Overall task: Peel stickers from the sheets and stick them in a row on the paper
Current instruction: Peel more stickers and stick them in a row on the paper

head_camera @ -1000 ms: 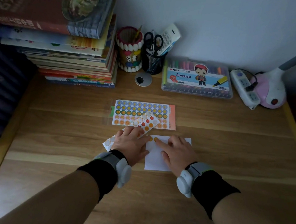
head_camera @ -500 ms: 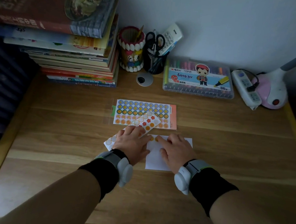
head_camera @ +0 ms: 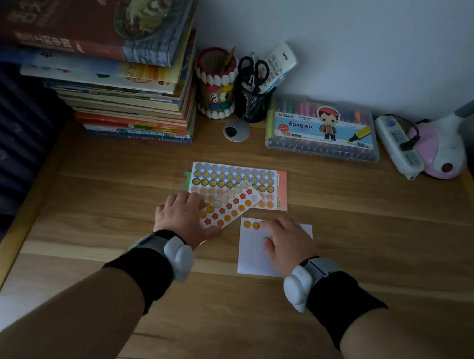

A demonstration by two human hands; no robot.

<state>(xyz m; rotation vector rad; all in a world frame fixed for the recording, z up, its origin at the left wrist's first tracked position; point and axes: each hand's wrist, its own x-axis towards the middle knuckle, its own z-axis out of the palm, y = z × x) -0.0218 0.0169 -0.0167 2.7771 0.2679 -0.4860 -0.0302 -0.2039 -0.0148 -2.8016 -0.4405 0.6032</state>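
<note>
**Two stickers in the row, both hands flat on the desk**

I look down from the head camera at a pale wooden desk [head_camera: 370, 221] in dim light. A small white rectangular paper [head_camera: 251, 256] lies near the middle of the desk, a little toward the front edge. Two round orange stickers [head_camera: 247, 224] sit side by side at its back left corner and start a row along its back edge.

The right hand [head_camera: 289, 242] rests on the paper, palm down. Its fingers are nearly straight and hold nothing. The forefinger tip presses just right of the second sticker. I cannot tell whether a third sticker lies under it.

The left hand [head_camera: 181, 217] lies flat, with straight fingers, on the near end of a loose white sticker sheet with orange dots and red stars [head_camera: 227, 207], pinning it down.

The coming move turns on how this sheet lies. Its long axis runs on a slant, from under the left hand back and right. Its far end overlaps a larger sheet of round yellow and orange stickers on an orange backing [head_camera: 230, 175], which lies flat toward the back edge. The unpeeled stickers show between the hands, just left of the right fingertips. In my judgement the right hand is the nearer to peel the next one while the left holds the sheet.
</note>
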